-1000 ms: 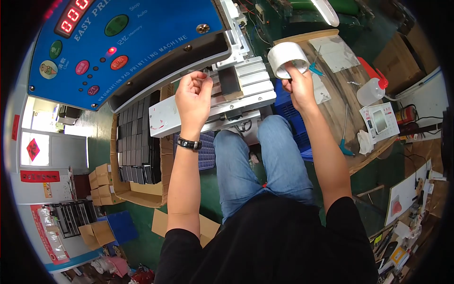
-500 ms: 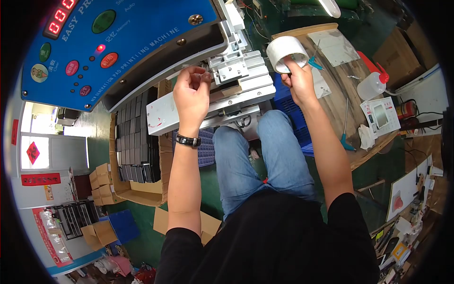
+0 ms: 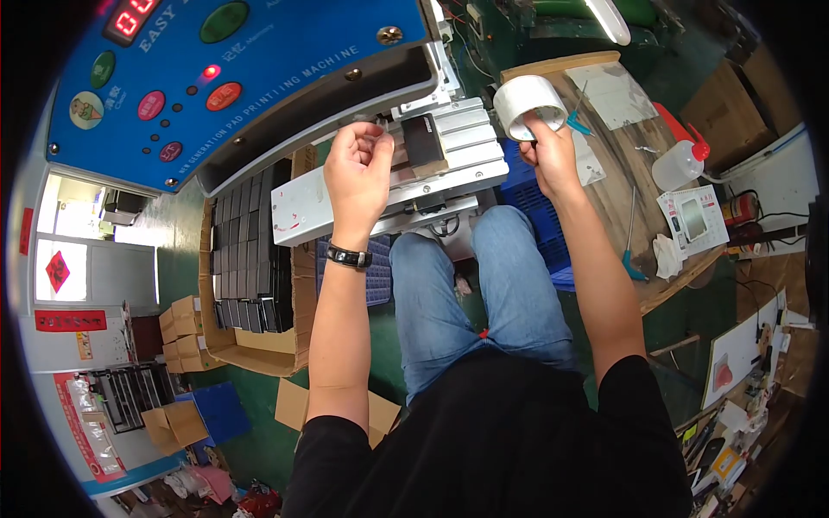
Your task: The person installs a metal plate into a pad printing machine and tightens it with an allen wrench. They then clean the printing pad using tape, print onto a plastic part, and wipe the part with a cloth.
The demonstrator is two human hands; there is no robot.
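Observation:
My right hand grips a wide roll of white tape, with fingers inside its core. My left hand is closed, thumb and fingertips pinched together beside the metal bed of the pad printing machine. Whatever lies between those fingertips is too small to make out. Just right of them, a flat black rectangular piece rests on the bed. The machine's blue control panel fills the upper left, above my left hand.
A carton packed with black boxes stands lower left of the machine. At right, a wooden table bears a white squeeze bottle, blue-handled tools and a calendar-like card. A blue crate sits between my legs and that table.
A metal part of the machine has drawn back from over the bed, uncovering the black piece. The view has shifted slightly. Both hands keep nearly the same pose.

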